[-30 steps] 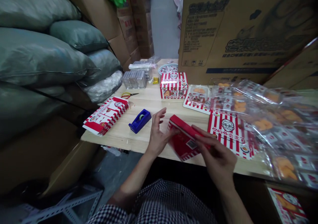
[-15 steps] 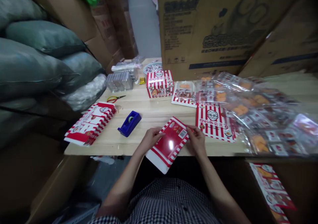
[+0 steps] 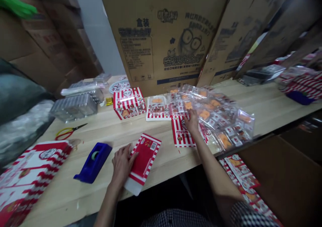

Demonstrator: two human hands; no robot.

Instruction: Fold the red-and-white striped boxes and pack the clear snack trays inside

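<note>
- Blue plastic tape dispenser (image 3: 93, 162) on the pale wooden table (image 3: 163, 165), just beside the left hand
- Left hand (image 3: 122, 165), fingers spread, pressing against a flat red-and-white striped cardboard box (image 3: 144, 160) lying on the table
- Right hand (image 3: 191, 121), spread, touching a clear plastic bag of orange snacks (image 3: 213, 116)

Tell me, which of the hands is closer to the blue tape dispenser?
Left. The left hand is right beside the blue tape dispenser, just to its right in the view. The right hand is much farther right, at the clear plastic packs.
</note>
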